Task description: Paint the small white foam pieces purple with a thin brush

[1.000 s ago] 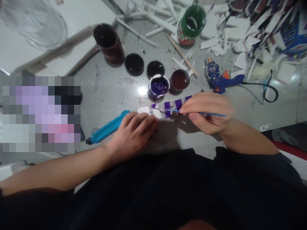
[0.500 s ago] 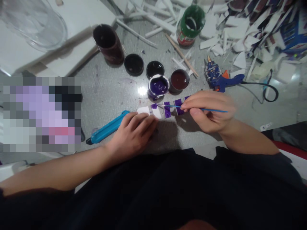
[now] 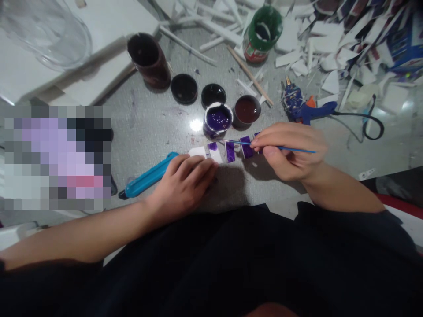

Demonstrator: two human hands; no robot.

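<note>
My right hand (image 3: 291, 152) pinches a thin blue paintbrush (image 3: 297, 150), its tip pointing left just below a small open jar of purple paint (image 3: 218, 119). Under the brush lies a row of small flat pieces. One white piece (image 3: 216, 155) has purple paint on its upper end. To its right, a purple-painted piece (image 3: 230, 151) and another purple piece (image 3: 246, 148) lie beside my right fingers. My left hand (image 3: 188, 180) lies palm down with its fingertips on the partly painted piece and a white round-ended piece (image 3: 197, 151). Beside that hand rests a blue utility knife (image 3: 148, 176).
Behind the jar are a black lid (image 3: 214, 95), a dark round lid (image 3: 184, 89), a cup of dark red liquid (image 3: 247, 110) and a dark brown jar (image 3: 149, 61). A green jar (image 3: 263, 35), a blue glue gun (image 3: 307, 112) and white scraps (image 3: 327, 44) lie farther back.
The brush tip has lifted off the partly painted white piece and moved slightly up toward the purple paint jar. My left hand has stayed in place.
</note>
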